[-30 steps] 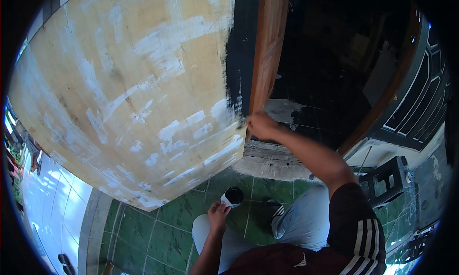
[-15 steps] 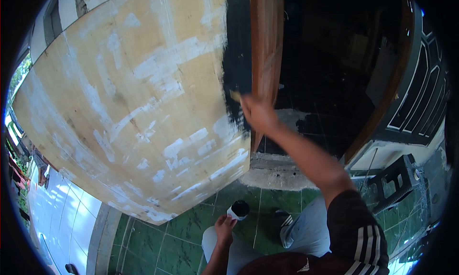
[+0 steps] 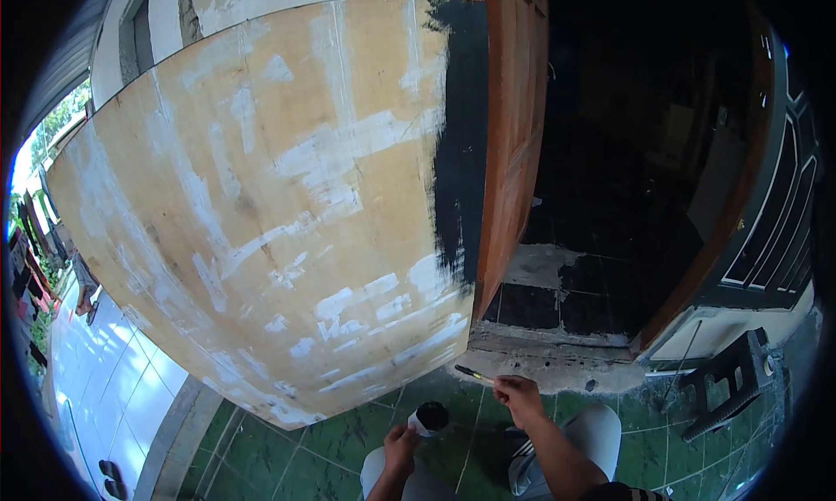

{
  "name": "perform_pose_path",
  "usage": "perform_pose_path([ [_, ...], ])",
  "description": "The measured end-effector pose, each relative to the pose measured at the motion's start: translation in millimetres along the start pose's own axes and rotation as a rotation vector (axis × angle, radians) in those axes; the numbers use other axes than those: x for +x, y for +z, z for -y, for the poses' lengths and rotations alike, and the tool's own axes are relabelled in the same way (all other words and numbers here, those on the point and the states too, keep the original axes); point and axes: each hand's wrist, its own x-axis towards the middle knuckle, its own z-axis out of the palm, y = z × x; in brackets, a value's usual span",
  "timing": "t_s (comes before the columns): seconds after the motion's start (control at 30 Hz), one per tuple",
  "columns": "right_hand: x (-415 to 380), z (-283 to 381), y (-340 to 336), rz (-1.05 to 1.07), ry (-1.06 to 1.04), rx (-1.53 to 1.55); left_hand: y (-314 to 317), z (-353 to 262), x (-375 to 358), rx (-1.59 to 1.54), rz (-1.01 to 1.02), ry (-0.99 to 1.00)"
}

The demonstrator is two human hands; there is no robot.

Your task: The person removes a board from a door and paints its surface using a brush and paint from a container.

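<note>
My right hand [image 3: 518, 400] is closed around a paintbrush [image 3: 475, 375], whose dark-tipped bristles point left. It hangs away from the board, up and to the right of the cup. Low in the view, my left hand [image 3: 401, 449] grips a small pale cup [image 3: 427, 423] with dark paint inside. A large wooden board [image 3: 348, 231] leans in front of me, its bare surface patched with white filler. Down its right side runs a strip of black paint [image 3: 462, 152] with a ragged left border.
A brown wooden door [image 3: 509, 144] stands right behind the board, beside a dark doorway. To the right sits a dark plastic stool [image 3: 728, 383]. Green floor tiles [image 3: 348, 431] lie underfoot. Sandals [image 3: 112, 481] rest on the pale tiles at lower left.
My right hand has drawn the brush off the black strip and down towards the cup. The left hand still holds the cup. The view has tilted, showing more of the board's top.
</note>
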Motion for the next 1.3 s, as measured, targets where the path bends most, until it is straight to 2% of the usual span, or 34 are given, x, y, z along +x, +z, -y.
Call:
perform_pose_path([
  [0.03,-4.5,11.2,1.3,0.034,0.044,0.092,1.5,-3.3,0.9,-0.003,-0.003,0.000],
  [0.13,-14.4,36.9,15.0,0.024,-0.109,0.065,13.2,-17.1,6.3,-0.020,0.006,0.001],
  [0.33,-45.1,89.0,37.3,-0.002,-0.353,-0.240,42.6,-47.5,12.5,-0.128,0.119,0.011],
  [0.5,-71.1,128.3,54.8,0.007,-0.519,-0.233,75.7,-87.6,0.0,-0.137,0.123,0.061],
  [0.6,-72.1,136.0,62.6,0.088,-0.726,-0.434,84.1,-97.5,1.9,-0.168,0.152,0.107],
  [0.7,-64.0,137.0,79.5,0.212,-0.825,-0.672,88.4,-101.3,-2.2,-0.163,0.178,0.147],
  [0.8,-44.8,121.4,94.6,0.262,-0.784,-0.789,92.3,-99.4,-7.8,-0.140,0.191,0.173],
  [0.93,-10.2,92.3,101.7,0.232,-0.838,-0.987,98.1,-99.7,-16.5,-0.110,0.214,0.191],
  [1.03,-6.3,86.8,101.1,0.238,-0.762,-1.115,99.7,-95.8,-17.5,-0.096,0.227,0.210],
  [1.13,-10.2,90.4,102.2,0.215,-0.798,-1.020,102.1,-94.6,-17.1,-0.112,0.226,0.206],
  [1.23,-4.9,82.9,98.6,0.238,-0.790,-1.107,105.4,-93.5,-16.0,-0.119,0.213,0.221],
  [1.3,-11.7,89.7,98.8,0.213,-0.869,-0.990,106.4,-98.2,-16.0,-0.111,0.186,0.208],
])
